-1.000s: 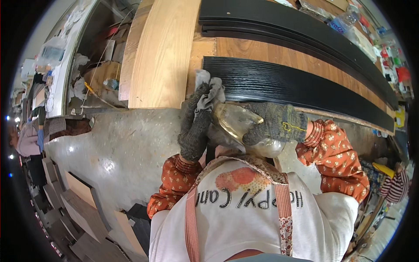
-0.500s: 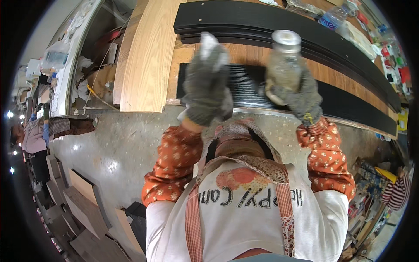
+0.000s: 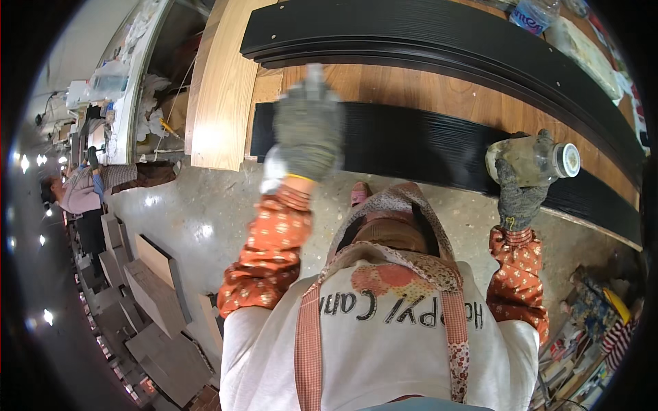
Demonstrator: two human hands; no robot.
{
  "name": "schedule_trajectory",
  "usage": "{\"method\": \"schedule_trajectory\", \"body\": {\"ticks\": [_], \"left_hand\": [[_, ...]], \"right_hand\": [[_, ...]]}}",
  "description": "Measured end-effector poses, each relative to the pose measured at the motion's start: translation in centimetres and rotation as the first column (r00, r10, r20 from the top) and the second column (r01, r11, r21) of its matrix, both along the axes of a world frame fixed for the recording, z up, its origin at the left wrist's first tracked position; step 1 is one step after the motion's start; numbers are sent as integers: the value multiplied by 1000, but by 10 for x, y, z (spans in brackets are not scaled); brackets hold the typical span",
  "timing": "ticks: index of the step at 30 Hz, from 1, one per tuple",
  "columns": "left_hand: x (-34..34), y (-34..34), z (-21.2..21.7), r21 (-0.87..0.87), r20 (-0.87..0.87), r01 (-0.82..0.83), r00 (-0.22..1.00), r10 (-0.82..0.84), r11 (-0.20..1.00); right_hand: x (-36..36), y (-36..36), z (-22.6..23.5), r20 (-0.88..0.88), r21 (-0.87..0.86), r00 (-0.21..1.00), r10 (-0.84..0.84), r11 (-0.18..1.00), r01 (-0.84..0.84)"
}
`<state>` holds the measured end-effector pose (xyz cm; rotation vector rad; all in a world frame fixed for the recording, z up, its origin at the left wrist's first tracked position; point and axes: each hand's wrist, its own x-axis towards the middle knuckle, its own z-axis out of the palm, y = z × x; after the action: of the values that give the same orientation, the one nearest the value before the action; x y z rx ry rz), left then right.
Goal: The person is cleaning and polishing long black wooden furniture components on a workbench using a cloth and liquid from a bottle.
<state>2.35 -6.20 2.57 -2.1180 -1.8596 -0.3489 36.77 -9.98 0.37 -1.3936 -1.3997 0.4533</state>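
My left hand [image 3: 307, 130], in a grey knit glove, is closed and smeared by motion over the left part of a black board [image 3: 404, 137]. A white cloth [image 3: 274, 168] shows at its wrist side, and a pale tip sticks out beyond the fingers. Gripped in my gloved right hand [image 3: 519, 198] is a clear glass jar [image 3: 528, 162] with a white lid, lying sideways over the board's right part, lid to the right. What is in the jar is hard to make out.
Beyond lies a stack of black moulded boards [image 3: 411, 41] on a brown wooden bench top [image 3: 384, 85]. A pale wood plank [image 3: 223, 96] is at the left. A plastic bottle [image 3: 534, 15] stands far right. Boards [image 3: 154, 288] lie on the floor, and a person [image 3: 86, 192] is at far left.
My right hand has moved right and tipped the jar from lid-away to lid-right. My left hand has shifted slightly left over the board. The whole view has shifted a little.
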Motion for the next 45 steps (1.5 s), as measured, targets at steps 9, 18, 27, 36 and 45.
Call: {"method": "schedule_trajectory", "body": {"ticks": [9, 18, 27, 36, 45], "left_hand": [[-27, 1, 4, -156, 112, -151, 979, 169, 976], [-131, -4, -30, 23, 510, -314, 820, 259, 949], [-64, -91, -10, 36, 165, 38, 985, -44, 999], [-150, -43, -30, -29, 331, -75, 940, 80, 997], [-144, -42, -20, 51, 227, 119, 966, -127, 992]], "right_hand": [[0, 1, 7, 143, -4, 987, 72, 997, -72], [-1, -3, 6, 6, 4, 997, 80, 997, -80], [-3, -2, 2, -39, 34, 999, -13, 999, 14], [23, -5, -25, -31, -20, 999, -33, 999, 33], [-22, 17, 2, -212, -38, 958, -193, 981, 189]]}}
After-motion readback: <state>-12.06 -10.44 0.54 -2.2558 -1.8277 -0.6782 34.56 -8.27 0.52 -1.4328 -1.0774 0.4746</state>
